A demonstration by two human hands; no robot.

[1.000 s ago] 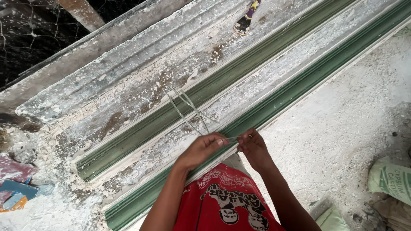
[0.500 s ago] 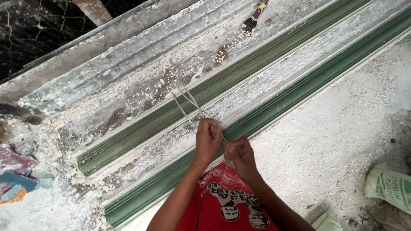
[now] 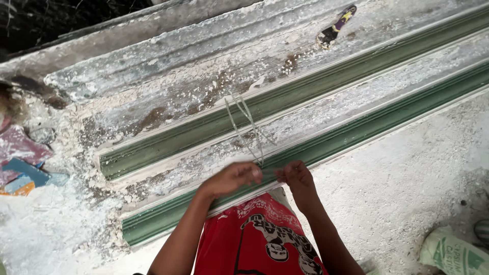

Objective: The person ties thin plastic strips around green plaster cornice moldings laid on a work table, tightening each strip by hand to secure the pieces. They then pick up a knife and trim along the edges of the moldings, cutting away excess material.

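1. Wire runs in pale loops from the upper green strip down to our hands, crossing the plaster-crusted band between the two strips.
2. We see our left hand curled with its fingertips pinching the near end of the wire, just above the lower green strip.
3. Our right hand sits just beside it, fingers bent and pinching the same wire end; the two hands nearly touch.
4. We note a red printed shirt below the hands.
5. Farther up lies a small dark tool on the white-caked surface.
6. At lower right a pale green sack rests on the dusty floor.
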